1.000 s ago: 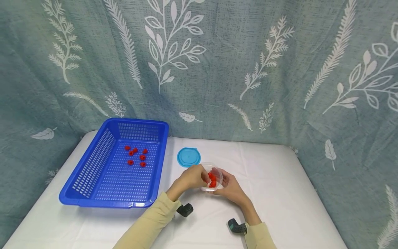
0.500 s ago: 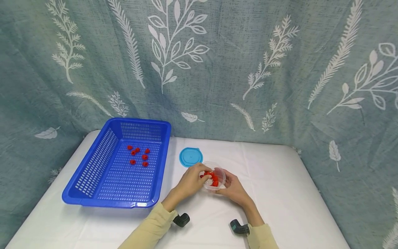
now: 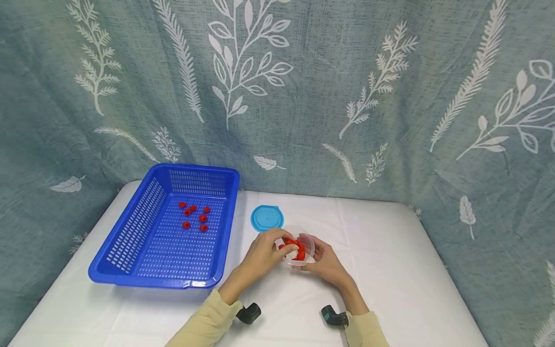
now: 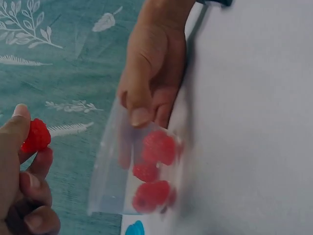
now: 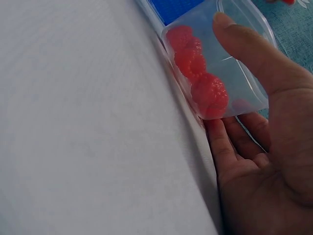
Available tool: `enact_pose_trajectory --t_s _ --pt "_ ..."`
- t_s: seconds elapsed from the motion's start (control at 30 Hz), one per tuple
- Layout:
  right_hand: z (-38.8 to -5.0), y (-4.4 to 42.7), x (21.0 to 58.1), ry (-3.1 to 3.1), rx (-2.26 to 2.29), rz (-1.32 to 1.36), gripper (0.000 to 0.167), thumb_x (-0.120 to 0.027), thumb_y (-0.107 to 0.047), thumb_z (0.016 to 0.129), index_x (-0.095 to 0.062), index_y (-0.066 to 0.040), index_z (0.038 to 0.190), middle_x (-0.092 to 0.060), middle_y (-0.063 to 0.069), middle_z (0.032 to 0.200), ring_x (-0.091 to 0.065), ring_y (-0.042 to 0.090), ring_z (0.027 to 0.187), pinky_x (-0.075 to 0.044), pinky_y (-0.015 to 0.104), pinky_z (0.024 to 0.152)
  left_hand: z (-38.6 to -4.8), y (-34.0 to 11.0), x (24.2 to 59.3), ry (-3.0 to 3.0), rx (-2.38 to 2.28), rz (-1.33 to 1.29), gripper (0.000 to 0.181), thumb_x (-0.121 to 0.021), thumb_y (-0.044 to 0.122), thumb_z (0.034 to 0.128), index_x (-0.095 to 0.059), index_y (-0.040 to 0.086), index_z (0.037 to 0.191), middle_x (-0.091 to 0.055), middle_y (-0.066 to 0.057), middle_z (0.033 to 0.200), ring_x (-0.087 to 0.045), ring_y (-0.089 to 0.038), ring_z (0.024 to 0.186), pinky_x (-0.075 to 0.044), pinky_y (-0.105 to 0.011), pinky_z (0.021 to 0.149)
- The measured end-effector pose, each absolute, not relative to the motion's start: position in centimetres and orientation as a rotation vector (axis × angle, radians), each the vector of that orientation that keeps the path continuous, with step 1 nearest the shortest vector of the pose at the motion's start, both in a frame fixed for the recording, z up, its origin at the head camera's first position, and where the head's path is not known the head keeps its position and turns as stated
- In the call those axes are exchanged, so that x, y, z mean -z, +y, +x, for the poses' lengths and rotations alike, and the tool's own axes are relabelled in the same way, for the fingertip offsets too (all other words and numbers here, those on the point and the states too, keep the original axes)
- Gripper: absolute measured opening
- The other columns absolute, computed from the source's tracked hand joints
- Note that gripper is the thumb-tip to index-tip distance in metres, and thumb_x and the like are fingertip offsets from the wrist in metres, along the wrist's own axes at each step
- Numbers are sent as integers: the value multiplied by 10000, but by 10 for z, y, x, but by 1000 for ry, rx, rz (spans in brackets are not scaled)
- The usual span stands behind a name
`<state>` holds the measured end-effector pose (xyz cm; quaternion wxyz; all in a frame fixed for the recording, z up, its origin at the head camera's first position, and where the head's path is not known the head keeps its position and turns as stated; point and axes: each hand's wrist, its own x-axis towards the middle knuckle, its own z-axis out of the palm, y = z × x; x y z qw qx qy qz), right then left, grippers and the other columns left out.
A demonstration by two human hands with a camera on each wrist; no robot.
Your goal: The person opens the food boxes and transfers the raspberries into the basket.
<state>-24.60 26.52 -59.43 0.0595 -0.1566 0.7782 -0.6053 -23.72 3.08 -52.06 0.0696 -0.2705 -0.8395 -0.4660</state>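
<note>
The left hand [image 3: 258, 254] finger-pinches a berry [image 4: 38, 135] above the tub [image 4: 111, 164], which the right hand [image 3: 328, 264] grips; the berry looks light and soft, best held gently by its sides.

The desk [image 3: 381, 270] has a white, lightly creased surface. Directly on it lie a blue perforated basket [image 3: 173, 255] at left and a round light-blue lid [image 3: 267, 218]. Near the lid is a clear container [image 5: 208, 49]; surface contact unconfirmed.
</note>
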Motion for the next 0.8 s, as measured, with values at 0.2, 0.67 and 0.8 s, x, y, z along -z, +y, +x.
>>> enact_pose_trajectory --t_s 0.2,0.67,0.8 --pt "-246 264 593 2385 1802 -463 828 -892 -69 757 -491 -67 1482 -546 135 1478 -456 323 1423 -375 187 1089 -221 21 503 -2464 1480 -839 210 -754 272 922 -756 114 1060 -717 54 938 -368 -25 571 -337 -199 514" --pt "-245 262 592 2375 1796 -395 843 -903 -69 740 -498 -87 1478 -547 115 1486 -441 285 1439 -382 178 1076 -202 -58 452 -2338 1455 -1010 184 -731 145 937 -773 180 1112 -723 71 984 -349 -16 556 -336 -202 497" --pt "-246 262 593 2364 1814 -396 846 -900 -38 733 -493 -53 1474 -540 137 1488 -437 295 1439 -381 167 1073 -207 -84 444 -2376 1461 -911 158 -743 144 927 -772 200 1071 -705 74 944 -317 -45 517 -312 -235 479"
